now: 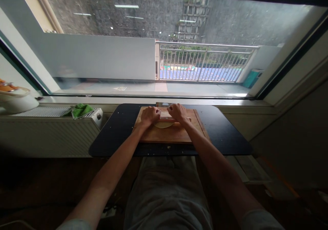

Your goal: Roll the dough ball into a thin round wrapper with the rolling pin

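A wooden board lies on a small black table under a big window. On the board sits a pale flat round of dough. Across it lies a wooden rolling pin. My left hand is curled over the pin's left part. My right hand is curled over its right part. Both arms reach straight forward from my lap.
A white radiator stands to the left with a green cloth on it. A white bowl sits at the far left. Crumbs dot the table's front edge. The window sill runs just behind the table.
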Motion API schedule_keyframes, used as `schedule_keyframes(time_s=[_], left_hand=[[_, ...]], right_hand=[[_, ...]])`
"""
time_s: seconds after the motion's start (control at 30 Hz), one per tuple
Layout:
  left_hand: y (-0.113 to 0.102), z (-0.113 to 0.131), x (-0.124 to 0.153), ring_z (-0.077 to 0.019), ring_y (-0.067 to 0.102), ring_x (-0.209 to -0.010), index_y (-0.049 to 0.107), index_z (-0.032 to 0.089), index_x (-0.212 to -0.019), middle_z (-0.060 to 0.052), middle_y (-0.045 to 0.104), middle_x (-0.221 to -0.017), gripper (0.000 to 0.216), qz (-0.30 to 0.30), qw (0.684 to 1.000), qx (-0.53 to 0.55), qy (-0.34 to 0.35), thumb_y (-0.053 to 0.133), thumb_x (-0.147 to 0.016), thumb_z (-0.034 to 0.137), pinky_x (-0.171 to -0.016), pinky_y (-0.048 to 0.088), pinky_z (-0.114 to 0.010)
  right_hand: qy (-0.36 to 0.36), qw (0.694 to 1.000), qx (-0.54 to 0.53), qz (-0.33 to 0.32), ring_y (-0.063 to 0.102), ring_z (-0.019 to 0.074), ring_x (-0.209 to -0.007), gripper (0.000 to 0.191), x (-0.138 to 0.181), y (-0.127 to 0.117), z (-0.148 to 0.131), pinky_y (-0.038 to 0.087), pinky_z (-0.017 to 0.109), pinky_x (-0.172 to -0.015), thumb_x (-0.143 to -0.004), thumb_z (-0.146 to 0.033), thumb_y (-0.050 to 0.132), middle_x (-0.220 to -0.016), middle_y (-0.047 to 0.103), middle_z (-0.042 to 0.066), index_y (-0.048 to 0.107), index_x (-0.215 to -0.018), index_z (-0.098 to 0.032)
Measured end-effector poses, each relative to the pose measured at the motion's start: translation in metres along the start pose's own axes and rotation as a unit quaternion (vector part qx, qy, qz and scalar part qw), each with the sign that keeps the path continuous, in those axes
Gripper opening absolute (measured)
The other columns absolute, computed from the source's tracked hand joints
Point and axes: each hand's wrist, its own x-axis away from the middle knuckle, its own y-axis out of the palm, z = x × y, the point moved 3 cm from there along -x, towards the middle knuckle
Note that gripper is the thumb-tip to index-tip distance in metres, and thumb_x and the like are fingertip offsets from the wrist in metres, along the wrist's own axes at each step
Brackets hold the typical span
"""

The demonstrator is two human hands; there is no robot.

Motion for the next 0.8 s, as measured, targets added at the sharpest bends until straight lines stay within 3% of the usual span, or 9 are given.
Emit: schedule_keyframes(time_s=[0.17, 0.37, 0.6, 0.8], left_hand=[[0.001, 0.000, -0.006, -0.0330, 0.077, -0.104, 0.086, 0.018, -0.109, -0.018, 0.082, -0.108, 0.049, -0.024, 1.000, -0.006, 0.005, 0.045, -0.099, 0.043, -0.095, 0.056, -0.039], [0.000, 0.000, 0.000, -0.0331, 0.074, -0.106, 0.083, 0.015, -0.112, -0.020, 0.080, -0.111, 0.052, 0.014, 0.999, -0.013, -0.044, 0.039, -0.103, 0.042, -0.096, 0.053, -0.042], [0.004, 0.002, 0.000, -0.0391, 0.057, -0.132, 0.073, 0.018, -0.120, -0.021, 0.069, -0.137, 0.041, 0.056, 0.997, -0.036, -0.035, 0.044, -0.100, 0.039, -0.111, 0.041, -0.057], [0.007, 0.000, -0.002, -0.0414, 0.051, -0.140, 0.067, 0.020, -0.131, -0.022, 0.062, -0.147, 0.044, 0.044, 0.998, -0.024, -0.050, 0.047, -0.099, 0.045, -0.115, 0.036, -0.060]], right_hand=[[-0.010, 1.000, 0.010, 0.011, 0.072, 0.0258, -0.090, 0.040, 0.001, 0.000, -0.002, 0.038, 0.031, -0.074, -0.107, -0.034, 0.048, -0.104, 0.082, 0.018, 0.084, -0.100, -0.018], [0.010, 0.999, 0.008, 0.036, 0.071, 0.0268, -0.091, 0.041, 0.006, -0.002, -0.004, 0.038, 0.033, -0.076, -0.108, -0.035, 0.045, -0.100, 0.081, 0.017, 0.083, -0.100, -0.019], [-0.003, 0.996, 0.016, 0.093, 0.061, 0.0300, -0.108, 0.036, 0.014, -0.007, -0.005, 0.036, 0.041, -0.098, -0.105, -0.031, 0.045, -0.104, 0.078, 0.016, 0.078, -0.103, -0.017], [0.026, 0.996, 0.024, 0.076, 0.055, 0.0331, -0.120, 0.035, 0.026, 0.004, 0.002, 0.032, 0.048, -0.105, -0.104, -0.035, 0.046, -0.119, 0.074, 0.016, 0.076, -0.113, -0.020]])
